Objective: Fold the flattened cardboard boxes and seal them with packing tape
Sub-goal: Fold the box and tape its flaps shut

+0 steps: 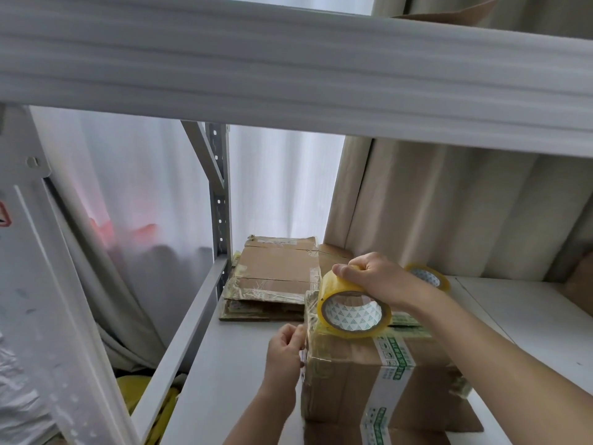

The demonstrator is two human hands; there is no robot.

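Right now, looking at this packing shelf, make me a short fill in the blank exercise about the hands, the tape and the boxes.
1. The right hand grips a roll of ____ packing tape.
2. That roll sits on top of the folded cardboard box, while the ____ hand pinches the tape end at the box's side.
3. A stack of ____ cardboard boxes lies further back on the shelf.
4. A second tape roll lies behind the right ____.

Missing words: yellow; left; flattened; hand

Right hand (375,277) holds tape roll (353,311) on folded box (378,380).
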